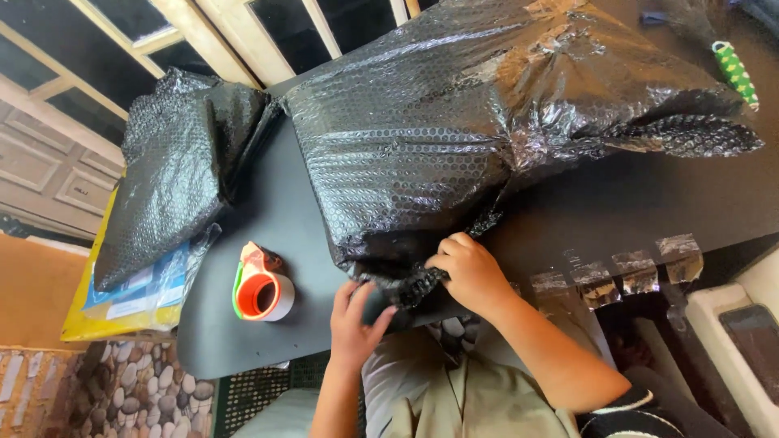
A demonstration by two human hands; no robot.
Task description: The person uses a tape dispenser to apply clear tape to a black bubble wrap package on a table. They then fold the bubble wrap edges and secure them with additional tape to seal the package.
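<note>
Left hand [355, 318] nearest, at table's near edge, fingers curled around loose end of black bubble wrap. Right hand [469, 272] just beside, pinching same bunched flap against big bubble-wrapped parcel [454, 122]. Parcel lies across dark table [284, 219]. Tape dispenser [260, 292], orange core, left of hands. Strips of clear tape [637, 272] stuck along table edge, right. Second wrapped bundle [174, 174] far left.

A wrapped bundle [487, 122] lies on the table [617, 203], both hands [471, 272] at its near end. A tape dispenser [261, 290] sits left of the hands; a smaller bundle [174, 170] lies farther left, atop flat packets [134, 300]. Tape strips [633, 272] hang along the table's near edge, right.
</note>
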